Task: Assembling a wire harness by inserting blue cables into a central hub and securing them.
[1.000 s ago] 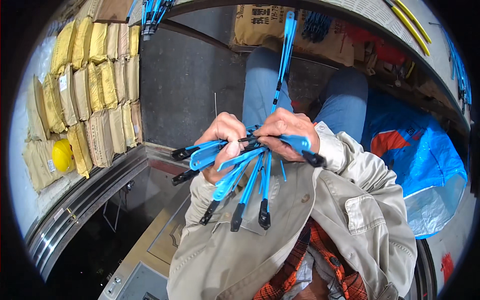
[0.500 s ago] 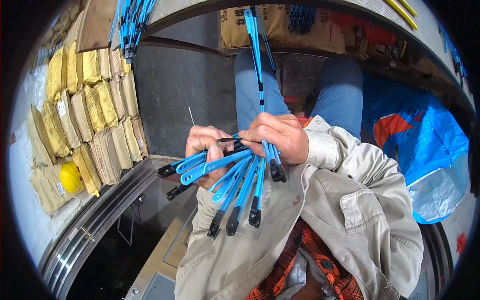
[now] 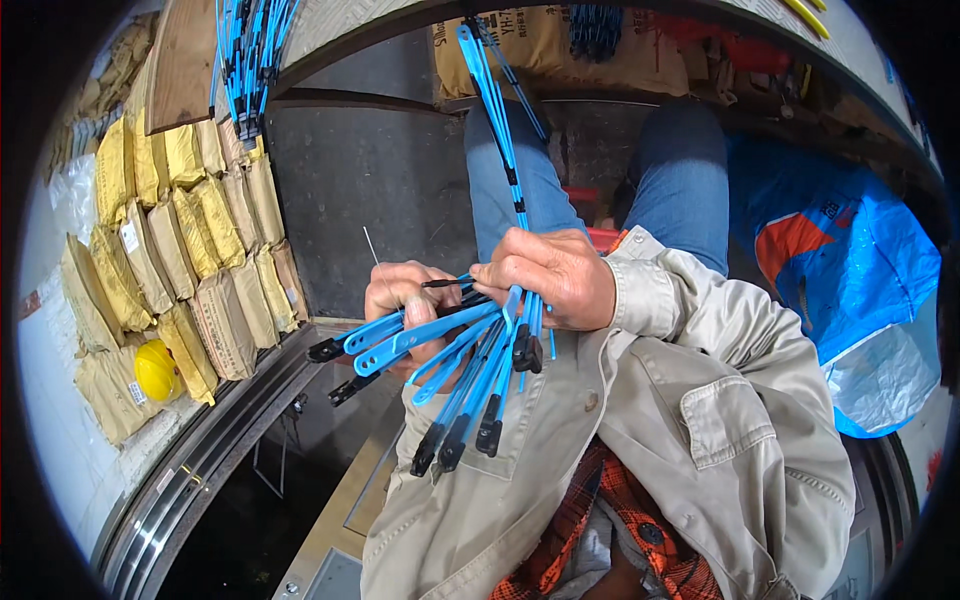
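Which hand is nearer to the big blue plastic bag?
Right. The right hand is to the left of the blue plastic bag, apart from it. The left hand, gripping blue strips, is farther left, beyond the right hand.

Left of frame, yellow and tan sacks (image 3: 225, 325) crowd in rows, and there's a yellow hard hat (image 3: 158, 372) by their lower edge; upper left, a wooden board (image 3: 182, 75); far right, a crumpled blue plastic bag (image 3: 870, 262)!
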The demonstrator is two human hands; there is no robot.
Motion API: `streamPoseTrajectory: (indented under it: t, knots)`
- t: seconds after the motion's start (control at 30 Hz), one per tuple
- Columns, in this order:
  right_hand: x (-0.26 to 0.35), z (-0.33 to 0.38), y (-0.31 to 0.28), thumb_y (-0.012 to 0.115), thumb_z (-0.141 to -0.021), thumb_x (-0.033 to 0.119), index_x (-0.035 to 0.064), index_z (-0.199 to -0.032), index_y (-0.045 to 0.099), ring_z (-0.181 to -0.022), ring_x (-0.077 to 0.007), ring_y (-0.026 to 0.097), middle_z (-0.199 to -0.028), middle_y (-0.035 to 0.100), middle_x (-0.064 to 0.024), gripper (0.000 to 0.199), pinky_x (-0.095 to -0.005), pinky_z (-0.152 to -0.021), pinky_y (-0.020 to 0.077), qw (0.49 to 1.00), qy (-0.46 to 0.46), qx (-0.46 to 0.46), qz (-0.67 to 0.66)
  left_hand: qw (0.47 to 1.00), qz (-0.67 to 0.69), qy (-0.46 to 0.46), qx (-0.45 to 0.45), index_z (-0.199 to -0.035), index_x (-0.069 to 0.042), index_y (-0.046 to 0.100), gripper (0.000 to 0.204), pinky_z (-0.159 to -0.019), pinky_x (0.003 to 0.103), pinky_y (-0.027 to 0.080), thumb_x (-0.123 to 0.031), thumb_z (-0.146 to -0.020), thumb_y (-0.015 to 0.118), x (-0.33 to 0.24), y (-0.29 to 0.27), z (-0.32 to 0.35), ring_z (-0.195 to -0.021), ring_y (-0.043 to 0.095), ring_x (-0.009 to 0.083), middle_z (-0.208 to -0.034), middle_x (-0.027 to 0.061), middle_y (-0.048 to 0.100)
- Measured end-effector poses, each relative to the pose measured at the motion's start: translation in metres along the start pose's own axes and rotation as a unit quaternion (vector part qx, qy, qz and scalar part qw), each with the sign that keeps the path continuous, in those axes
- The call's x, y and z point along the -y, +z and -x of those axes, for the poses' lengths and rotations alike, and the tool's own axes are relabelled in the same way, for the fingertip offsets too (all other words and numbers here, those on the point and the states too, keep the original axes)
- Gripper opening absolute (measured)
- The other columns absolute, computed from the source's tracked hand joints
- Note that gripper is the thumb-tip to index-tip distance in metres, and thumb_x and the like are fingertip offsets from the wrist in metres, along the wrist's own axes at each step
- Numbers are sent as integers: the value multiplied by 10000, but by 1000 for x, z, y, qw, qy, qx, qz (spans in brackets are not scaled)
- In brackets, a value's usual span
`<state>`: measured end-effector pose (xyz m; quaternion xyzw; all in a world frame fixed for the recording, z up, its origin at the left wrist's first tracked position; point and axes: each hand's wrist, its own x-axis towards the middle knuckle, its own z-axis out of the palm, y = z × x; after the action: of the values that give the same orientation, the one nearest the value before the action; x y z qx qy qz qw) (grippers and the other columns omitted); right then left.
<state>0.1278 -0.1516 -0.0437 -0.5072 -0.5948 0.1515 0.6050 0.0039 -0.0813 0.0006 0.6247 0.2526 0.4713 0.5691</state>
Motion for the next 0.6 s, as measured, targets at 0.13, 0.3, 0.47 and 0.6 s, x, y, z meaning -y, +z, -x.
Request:
streamPoseTrajectory:
  t: [0.13, 0.3, 0.47, 0.6]
  knots:
    - [-3, 3, 1, 664, -715, 53, 19, -769, 592, -453, -151, 456, -691, 516, -52, 97, -253, -400, 369, 1000, -24, 13, 14, 999, 26, -8, 31, -757, -45, 421, 118, -479, 245, 414, -111, -825, 492, 7, -11, -1, -529, 468, 125, -736, 99, 476]
    - [-6, 3, 3, 664, -717, 67, 20, -773, 591, -450, -149, 452, -689, 514, -49, 103, -253, -398, 364, 1000, -14, 4, 15, 998, -48, -5, 46, -752, -51, 416, 112, -479, 246, 414, -106, -823, 482, 2, -8, 0, -528, 464, 125, -727, 98, 475]
    - [-4, 2, 2, 660, -718, 67, 21, -782, 593, -447, -148, 448, -686, 507, -45, 104, -251, -397, 363, 1000, -12, 12, 24, 1000, 2, -20, -1, -750, -56, 412, 108, -480, 248, 418, -100, -821, 481, 1, 2, 0, -523, 460, 128, -720, 94, 471]
    - [-6, 2, 3, 654, -722, 62, 23, -783, 593, -449, -146, 450, -683, 501, -43, 95, -250, -398, 362, 999, -26, 16, 18, 999, 36, -33, -11, -755, -59, 411, 103, -486, 253, 424, -94, -818, 485, 3, 1, -1, -527, 460, 131, -715, 91, 467]
